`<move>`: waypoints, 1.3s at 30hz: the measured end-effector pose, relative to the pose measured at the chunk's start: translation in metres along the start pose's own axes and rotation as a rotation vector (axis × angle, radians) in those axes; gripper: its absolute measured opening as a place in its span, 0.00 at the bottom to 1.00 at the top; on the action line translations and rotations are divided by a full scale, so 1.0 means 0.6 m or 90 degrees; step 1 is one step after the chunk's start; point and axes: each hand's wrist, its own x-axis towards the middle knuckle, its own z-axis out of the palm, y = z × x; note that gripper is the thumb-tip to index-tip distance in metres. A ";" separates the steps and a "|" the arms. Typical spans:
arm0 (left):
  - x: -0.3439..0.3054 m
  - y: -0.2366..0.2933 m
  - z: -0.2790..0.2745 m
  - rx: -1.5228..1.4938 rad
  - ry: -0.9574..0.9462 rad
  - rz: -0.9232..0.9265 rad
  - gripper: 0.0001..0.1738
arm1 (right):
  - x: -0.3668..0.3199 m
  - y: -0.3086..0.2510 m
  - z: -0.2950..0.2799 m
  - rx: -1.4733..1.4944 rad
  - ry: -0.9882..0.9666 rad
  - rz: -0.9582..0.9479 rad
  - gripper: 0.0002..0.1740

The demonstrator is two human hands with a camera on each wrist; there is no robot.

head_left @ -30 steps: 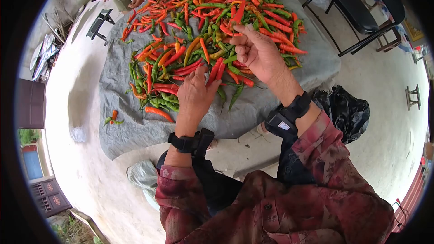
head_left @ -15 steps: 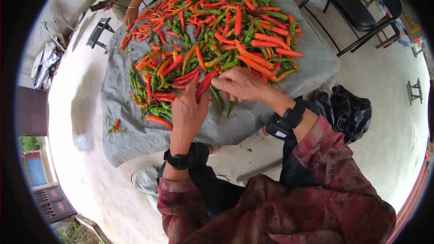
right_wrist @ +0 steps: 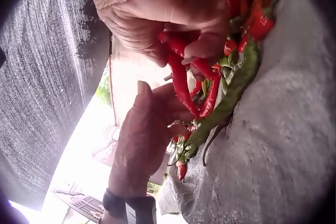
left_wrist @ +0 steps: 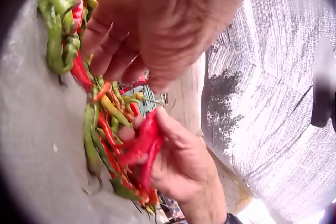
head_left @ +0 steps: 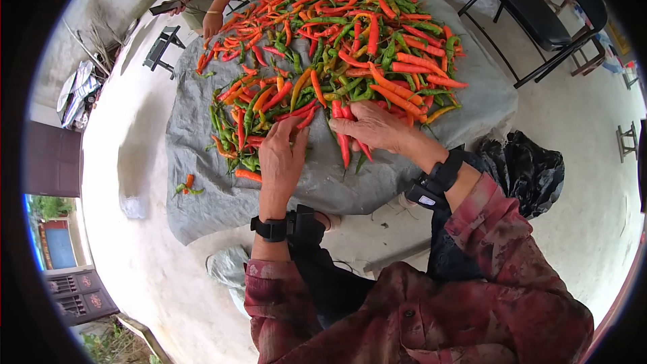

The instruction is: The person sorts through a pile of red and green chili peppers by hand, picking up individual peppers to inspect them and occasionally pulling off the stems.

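Note:
Red chili peppers (head_left: 342, 138) hang tip-down from my right hand (head_left: 379, 128), pinched between its thumb and fingers just over the near edge of the pile. The left wrist view shows these red peppers (left_wrist: 144, 145) across the right palm. To the left, my left hand (head_left: 283, 158) reaches over the front of the pile with its fingers loosely bent and thumb apart. A red pepper (head_left: 306, 118) lies right by its fingertips. In the right wrist view, the left hand (right_wrist: 144, 134) shows a raised thumb and fingers reaching toward the peppers.
A heap of red, orange and green chili peppers (head_left: 374, 34) covers much of the grey sheet (head_left: 216, 209). Another person's hand (head_left: 212, 25) is at the far left edge. A black chair (head_left: 529, 17) stands at right, a black plastic bag (head_left: 526, 172) below it.
My right hand came down from above the heap to the red peppers by my left hand, then drew back right with red peppers in its grip. The left hand stayed near the front.

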 end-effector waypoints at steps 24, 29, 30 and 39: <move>0.045 -0.024 0.027 0.292 0.044 0.053 0.07 | 0.005 -0.006 -0.085 0.181 0.279 -0.190 0.21; 0.042 0.007 -0.024 -0.234 0.093 -0.145 0.10 | 0.009 -0.003 -0.075 -0.184 0.633 -0.330 0.22; 0.041 0.002 -0.029 -0.383 0.140 -0.049 0.10 | 0.006 -0.008 -0.072 -0.184 0.627 -0.333 0.22; 0.028 0.006 -0.034 -0.511 0.087 -0.083 0.12 | 0.016 -0.010 0.036 -0.209 0.314 -0.434 0.15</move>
